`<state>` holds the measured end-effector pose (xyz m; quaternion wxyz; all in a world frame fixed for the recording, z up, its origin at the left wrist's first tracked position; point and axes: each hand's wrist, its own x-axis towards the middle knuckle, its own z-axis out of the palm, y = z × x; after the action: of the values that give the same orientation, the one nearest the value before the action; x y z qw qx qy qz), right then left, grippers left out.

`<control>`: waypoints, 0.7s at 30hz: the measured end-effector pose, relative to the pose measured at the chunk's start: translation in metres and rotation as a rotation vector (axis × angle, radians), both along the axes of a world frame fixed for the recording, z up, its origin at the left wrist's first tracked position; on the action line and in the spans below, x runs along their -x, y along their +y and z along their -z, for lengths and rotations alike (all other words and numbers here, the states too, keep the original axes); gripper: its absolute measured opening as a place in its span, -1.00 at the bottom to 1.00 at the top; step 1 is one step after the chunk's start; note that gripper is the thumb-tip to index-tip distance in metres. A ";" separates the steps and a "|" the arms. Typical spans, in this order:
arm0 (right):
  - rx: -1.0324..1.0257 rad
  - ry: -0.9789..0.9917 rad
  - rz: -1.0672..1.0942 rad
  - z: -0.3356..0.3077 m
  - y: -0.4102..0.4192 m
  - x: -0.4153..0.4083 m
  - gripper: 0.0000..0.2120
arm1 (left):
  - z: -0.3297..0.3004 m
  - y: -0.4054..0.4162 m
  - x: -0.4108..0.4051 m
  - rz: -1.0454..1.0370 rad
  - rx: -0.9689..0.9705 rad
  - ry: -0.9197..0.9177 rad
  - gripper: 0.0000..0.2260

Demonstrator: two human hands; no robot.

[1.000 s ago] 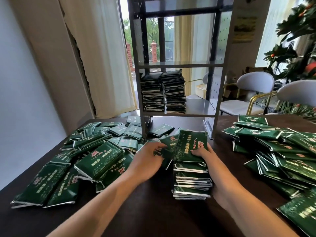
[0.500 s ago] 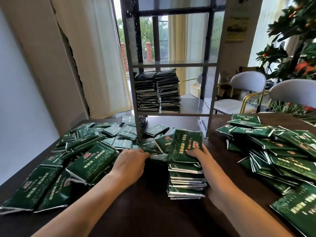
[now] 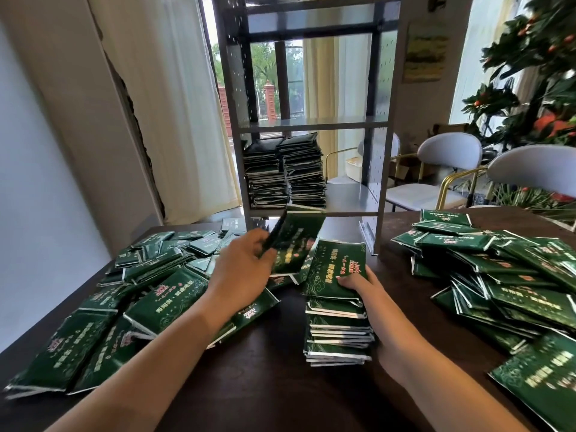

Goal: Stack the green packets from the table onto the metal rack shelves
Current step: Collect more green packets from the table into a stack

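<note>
On the dark table [image 3: 265,385] before the rack [image 3: 311,210], I note the left hand [image 3: 243,275] has just lifted a packet [image 3: 296,241] from the nine-o'clock heap toward the stack [image 3: 338,325], which the right hand [image 3: 361,283] grips, so gathering continues, shelving pending.

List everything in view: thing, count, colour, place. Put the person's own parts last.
Grey metal rack: one, at the table's back.
Shelved stacks of packets: two, dark, on the lower shelf, side by side.
Neat stack of green foil packets: one, table centre.
Loose green packets, left heap: many, table's left.
Loose green packets, right heap: many, table's right.
Dark brown table: one.
White chairs: two, behind right.
Orange-fruited plant: one, far right.
Raised green packet: one, blurred, held above the table.
Left hand: grips the raised packet.
Right hand: fingers on the neat stack's top.
</note>
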<state>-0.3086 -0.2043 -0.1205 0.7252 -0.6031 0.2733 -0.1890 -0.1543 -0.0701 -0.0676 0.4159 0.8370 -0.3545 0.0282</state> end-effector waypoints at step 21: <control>-0.182 -0.091 0.053 -0.009 0.003 0.011 -0.56 | 0.022 -0.042 0.017 0.251 0.327 0.897 -0.73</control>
<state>-0.3197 -0.2010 -0.1113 0.7835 -0.5179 0.2718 -0.2098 -0.1709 -0.1118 -0.0891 0.6535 0.6414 -0.2294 -0.3300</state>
